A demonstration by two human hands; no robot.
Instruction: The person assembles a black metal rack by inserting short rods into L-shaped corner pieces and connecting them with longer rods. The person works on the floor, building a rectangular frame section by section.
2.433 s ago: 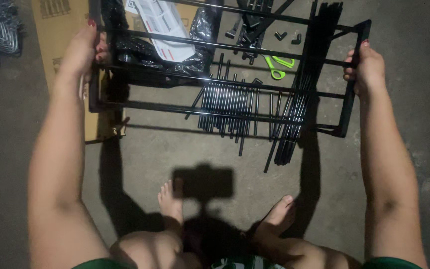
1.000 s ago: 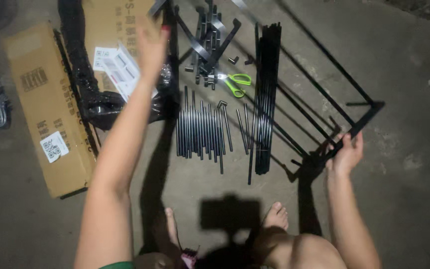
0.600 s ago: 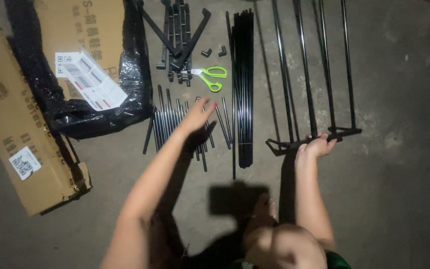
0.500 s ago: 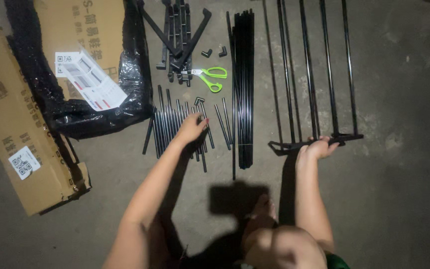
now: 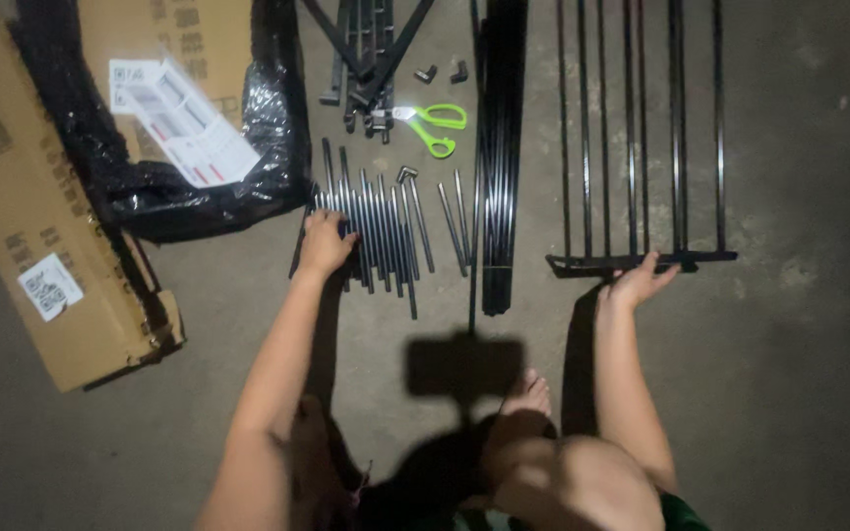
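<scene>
My left hand (image 5: pixel 325 241) rests on the left end of a row of several short black metal rods (image 5: pixel 386 228) lying on the concrete floor, fingers curled over them. My right hand (image 5: pixel 637 282) touches the near crossbar of a black metal rack frame (image 5: pixel 641 147) that lies flat on the floor to the right. I cannot tell whether its fingers close around the bar. A tight bundle of long black rods (image 5: pixel 502 147) lies between the short rods and the frame.
Green-handled scissors (image 5: pixel 432 128) and small black connector pieces (image 5: pixel 442 73) lie beyond the rods. Black plastic wrapping (image 5: pixel 199 187) with a printed sheet (image 5: pixel 184 123) sits at left, beside a long cardboard box (image 5: pixel 41 216). My bare foot (image 5: pixel 523 398) is below.
The rack frame, held up in both hands before, now lies flat on the floor at right. My left hand let go of it and moved down onto the short rods.
</scene>
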